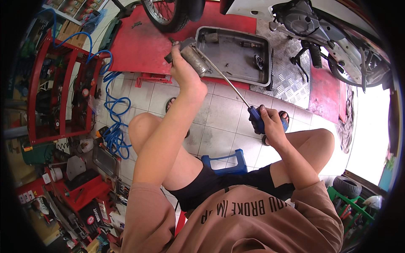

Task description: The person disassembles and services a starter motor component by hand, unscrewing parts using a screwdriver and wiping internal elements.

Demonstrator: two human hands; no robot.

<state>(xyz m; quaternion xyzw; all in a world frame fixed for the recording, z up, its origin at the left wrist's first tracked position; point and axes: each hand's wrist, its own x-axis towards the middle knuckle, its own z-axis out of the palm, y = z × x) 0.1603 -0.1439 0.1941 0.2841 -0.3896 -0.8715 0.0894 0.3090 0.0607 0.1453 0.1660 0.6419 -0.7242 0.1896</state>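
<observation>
Just beyond the blue stool [240,163], the right hand [270,122] is wrapped round the handle of a screwdriver [255,116]; to my mind it should push straight along the shaft, with the tip seated squarely before any real force goes on. The tool's long axis runs from near right to far left, its tip pointing away at a grey metal cylinder [195,60]. The left hand [184,68] grasps that cylinder, held up before the left side of the tray [236,55], and would do well to brace it firmly, fingers out of a slip's path. The cylinder's axis also slants from near right to far left. Whether the tip sits in a slot, I cannot tell. Farthest off stands a wheel [177,24].
</observation>
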